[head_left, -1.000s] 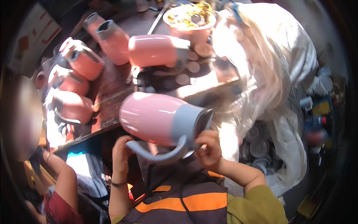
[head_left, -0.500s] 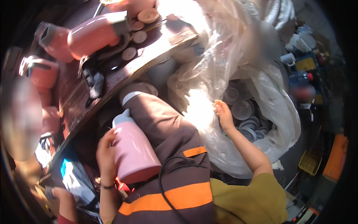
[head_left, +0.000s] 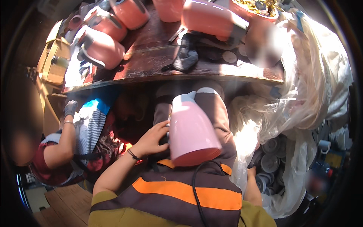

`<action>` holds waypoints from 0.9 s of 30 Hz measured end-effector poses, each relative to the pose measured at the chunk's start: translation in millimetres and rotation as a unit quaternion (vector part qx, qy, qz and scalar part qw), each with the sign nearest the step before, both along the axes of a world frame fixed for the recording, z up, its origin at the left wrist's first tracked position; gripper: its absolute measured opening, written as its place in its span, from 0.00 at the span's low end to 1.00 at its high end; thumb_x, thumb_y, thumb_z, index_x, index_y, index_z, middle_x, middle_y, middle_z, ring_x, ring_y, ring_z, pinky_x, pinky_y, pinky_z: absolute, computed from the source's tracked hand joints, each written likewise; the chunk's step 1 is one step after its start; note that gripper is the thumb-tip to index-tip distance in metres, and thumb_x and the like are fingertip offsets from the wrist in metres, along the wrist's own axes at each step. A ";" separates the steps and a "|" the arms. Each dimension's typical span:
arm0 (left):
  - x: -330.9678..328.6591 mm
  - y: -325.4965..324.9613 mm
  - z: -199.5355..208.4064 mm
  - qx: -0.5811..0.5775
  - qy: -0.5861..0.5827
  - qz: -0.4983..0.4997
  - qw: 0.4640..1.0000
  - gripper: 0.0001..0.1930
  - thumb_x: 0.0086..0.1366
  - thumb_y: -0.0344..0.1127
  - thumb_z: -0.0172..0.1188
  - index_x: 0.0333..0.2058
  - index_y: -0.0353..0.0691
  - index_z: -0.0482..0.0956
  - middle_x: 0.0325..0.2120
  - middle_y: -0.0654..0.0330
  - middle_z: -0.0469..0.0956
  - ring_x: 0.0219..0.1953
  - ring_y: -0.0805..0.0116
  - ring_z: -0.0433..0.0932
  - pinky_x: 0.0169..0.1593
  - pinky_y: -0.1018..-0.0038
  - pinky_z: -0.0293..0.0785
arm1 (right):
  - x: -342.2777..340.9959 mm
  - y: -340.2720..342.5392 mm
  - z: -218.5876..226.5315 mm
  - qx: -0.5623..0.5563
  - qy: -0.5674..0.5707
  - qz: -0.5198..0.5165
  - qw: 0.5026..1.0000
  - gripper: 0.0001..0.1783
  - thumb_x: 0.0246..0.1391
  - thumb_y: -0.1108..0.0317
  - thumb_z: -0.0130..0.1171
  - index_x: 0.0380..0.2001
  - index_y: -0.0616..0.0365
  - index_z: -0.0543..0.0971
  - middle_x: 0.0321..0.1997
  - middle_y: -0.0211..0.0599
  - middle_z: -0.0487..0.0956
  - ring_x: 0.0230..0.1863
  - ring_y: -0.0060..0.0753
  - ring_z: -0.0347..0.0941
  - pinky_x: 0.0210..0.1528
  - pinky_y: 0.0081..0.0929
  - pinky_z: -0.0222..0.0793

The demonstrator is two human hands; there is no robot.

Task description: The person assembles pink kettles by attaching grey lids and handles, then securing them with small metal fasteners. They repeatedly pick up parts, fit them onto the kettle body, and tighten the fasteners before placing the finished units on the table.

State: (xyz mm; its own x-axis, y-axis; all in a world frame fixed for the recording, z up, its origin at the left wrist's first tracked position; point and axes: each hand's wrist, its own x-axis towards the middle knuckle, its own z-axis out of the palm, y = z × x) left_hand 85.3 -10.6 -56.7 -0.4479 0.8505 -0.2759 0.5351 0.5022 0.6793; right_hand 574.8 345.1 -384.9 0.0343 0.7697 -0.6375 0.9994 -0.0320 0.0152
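Note:
A glossy pink jug point(head_left: 191, 132) with a pale grey spout lies tilted across my lap, its round base toward me. My left hand point(head_left: 155, 137) is closed on the left side of the jug, with some fingers hidden behind it. At the right, my right hand point(head_left: 251, 173) reaches into a clear plastic bag point(head_left: 293, 202) beside my leg. Its fingers are mostly hidden there, next to several round grey lids point(head_left: 270, 163).
A dark red wooden table point(head_left: 151, 60) spans the front, bearing several pink jugs point(head_left: 210, 17), a dark grey glove point(head_left: 186, 55) and small round discs point(head_left: 229, 57). A co-worker's gloved hand point(head_left: 70, 108) is at the left, near cardboard boxes point(head_left: 56, 62).
My view has swung left, bringing the co-worker and more of the table into sight. My right hand has gone lower into the bag among the lids. My left hand still holds the jug.

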 end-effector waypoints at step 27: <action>-104.5 -43.9 8.3 0.048 -0.420 0.275 0.863 0.26 0.68 0.53 0.50 0.42 0.30 0.79 0.35 0.57 0.79 0.34 0.71 0.77 0.40 0.75 0.75 | -309.9 -11.5 301.9 -0.249 0.689 -0.105 0.672 0.23 0.66 0.48 0.43 0.41 0.57 0.77 0.38 0.33 0.80 0.39 0.28 0.76 0.48 0.30 0.71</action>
